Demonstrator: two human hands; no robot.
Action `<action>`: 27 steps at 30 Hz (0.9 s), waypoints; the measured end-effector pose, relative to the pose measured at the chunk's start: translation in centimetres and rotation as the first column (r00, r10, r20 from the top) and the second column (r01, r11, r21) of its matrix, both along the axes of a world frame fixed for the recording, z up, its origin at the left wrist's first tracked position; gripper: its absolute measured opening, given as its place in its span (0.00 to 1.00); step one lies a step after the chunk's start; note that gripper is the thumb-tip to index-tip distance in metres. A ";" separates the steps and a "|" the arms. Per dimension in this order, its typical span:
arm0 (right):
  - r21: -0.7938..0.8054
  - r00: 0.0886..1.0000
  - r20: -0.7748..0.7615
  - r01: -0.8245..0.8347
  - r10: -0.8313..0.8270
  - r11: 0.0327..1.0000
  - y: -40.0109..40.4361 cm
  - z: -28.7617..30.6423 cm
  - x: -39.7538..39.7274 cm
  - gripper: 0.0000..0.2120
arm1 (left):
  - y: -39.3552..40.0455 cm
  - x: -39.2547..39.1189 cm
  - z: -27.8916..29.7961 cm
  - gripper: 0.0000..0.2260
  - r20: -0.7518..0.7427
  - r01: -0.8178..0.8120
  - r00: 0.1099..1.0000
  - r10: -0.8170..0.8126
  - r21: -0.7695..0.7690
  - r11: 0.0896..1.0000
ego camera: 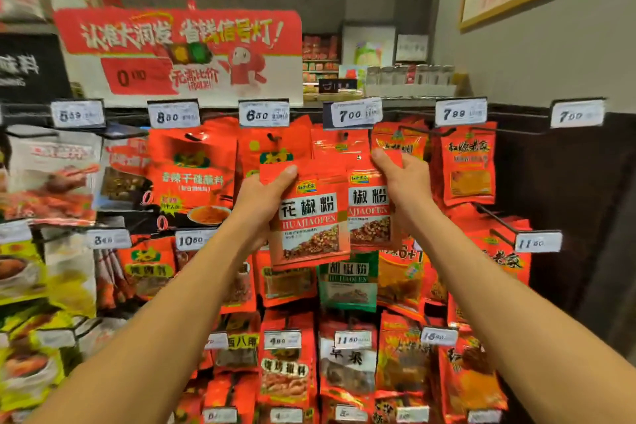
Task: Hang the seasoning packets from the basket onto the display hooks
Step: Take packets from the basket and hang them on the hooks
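Both arms are raised in front of the display rack. The left hand (263, 194) grips the top left corner of a red pepper-powder packet (311, 217), thumb across the front near the upper edge, fingers curled behind. The right hand (402, 182) pinches the top right corner of a second packet (368, 213) of the same kind, thumb on the front, fingers behind.

The left packet overlaps the second packet's left edge and sits in front of it. Both are tilted slightly, with their lower edges hanging free over a green packet (347, 280) on the row below.

The second packet's top edge lies just below the hook (342, 135) under the 7.00 price tag (356, 112). One similar red packet (339, 144) already hangs on that hook. Whether the held packet's hole is on the hook: cannot tell.

Neighbouring hooks left and right carry red packets, close on both sides. At far right, the hook under another 7.00 tag (577, 113) stands before a dark panel (550, 182), the open room on the rack. A red sale sign (179, 52) hangs above the top row. The basket is out of view.
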State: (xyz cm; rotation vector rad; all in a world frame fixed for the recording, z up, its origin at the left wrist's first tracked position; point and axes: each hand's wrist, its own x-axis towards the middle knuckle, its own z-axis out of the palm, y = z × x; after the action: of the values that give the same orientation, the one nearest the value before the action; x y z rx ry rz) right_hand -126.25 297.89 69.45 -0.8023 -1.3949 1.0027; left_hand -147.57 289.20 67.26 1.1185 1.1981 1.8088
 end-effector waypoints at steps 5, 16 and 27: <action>0.002 1.000 0.004 0.025 -0.025 1.000 2.6 2.1 -2.2 0.12 | 1.2 0.5 1.5 0.06 -0.046 -0.024 0.999 0.025 0.019 1.000; 0.021 0.986 0.064 0.152 -0.153 0.988 5.7 3.3 -4.3 0.12 | 2.9 0.8 2.3 0.07 -0.074 -0.084 0.994 0.086 0.032 0.996; 0.030 0.940 0.188 0.283 -0.284 0.959 9.0 3.4 -6.4 0.16 | 5.4 0.1 2.3 0.09 -0.076 -0.069 0.995 0.070 0.012 0.998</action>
State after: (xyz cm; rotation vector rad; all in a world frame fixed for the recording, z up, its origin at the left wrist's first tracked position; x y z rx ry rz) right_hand -132.70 306.89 72.83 -1.0869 -1.3922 0.7138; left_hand -147.42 294.64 69.52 1.1742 1.2888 1.8395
